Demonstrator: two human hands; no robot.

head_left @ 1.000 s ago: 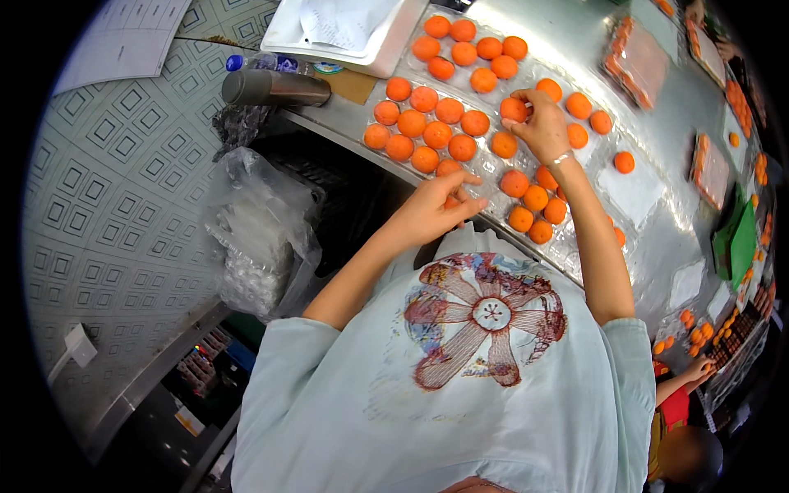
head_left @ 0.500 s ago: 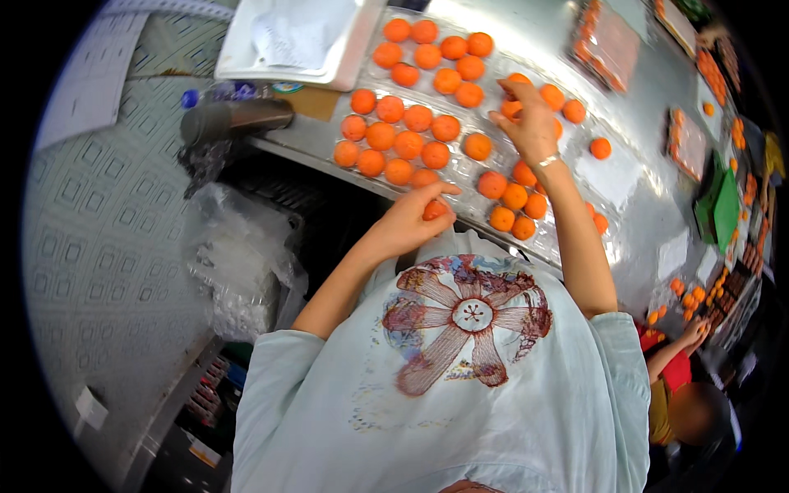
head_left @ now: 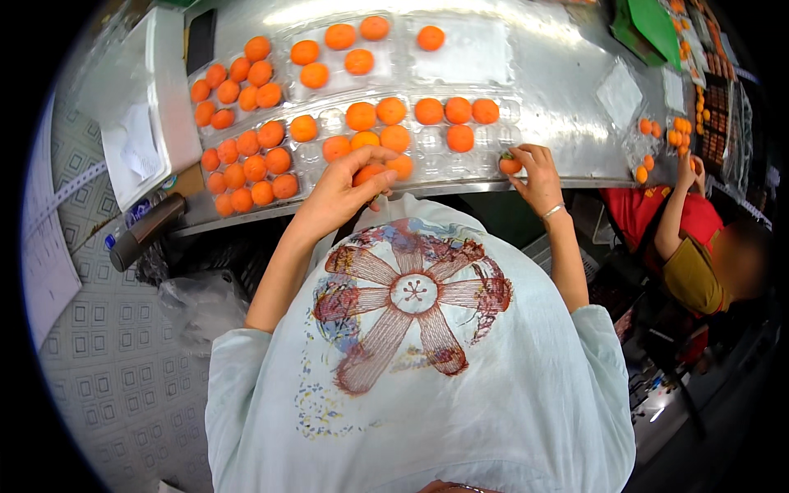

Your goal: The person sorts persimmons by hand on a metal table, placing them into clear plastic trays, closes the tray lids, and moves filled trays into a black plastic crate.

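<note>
Clear plastic trays with moulded cups lie in two rows on the metal table, holding round orange fruits. Over the near edge of the middle tray [head_left: 329, 151], my left hand [head_left: 341, 187] is closed on an orange fruit [head_left: 370, 174]; another orange fruit [head_left: 400, 167] sits by its fingertips. My right hand [head_left: 538, 177] pinches an orange fruit [head_left: 509, 166] with a green cap, at the right end of the near right tray [head_left: 426, 141]. That tray has several fruits along its far side. At the left, the near tray's cups are filled with fruits [head_left: 255, 168].
Behind are more trays, one with a single fruit [head_left: 430, 38]. A white bin [head_left: 168, 107], a dark phone [head_left: 200, 41] and a dark flask [head_left: 148, 232] are at the left. On the right are a green container [head_left: 645, 33], loose fruits and a seated person in red [head_left: 657, 215].
The view has turned rightward. My left hand has gone from the filled left tray to the middle tray. My right hand has come back to the near right edge and now holds a fruit.
</note>
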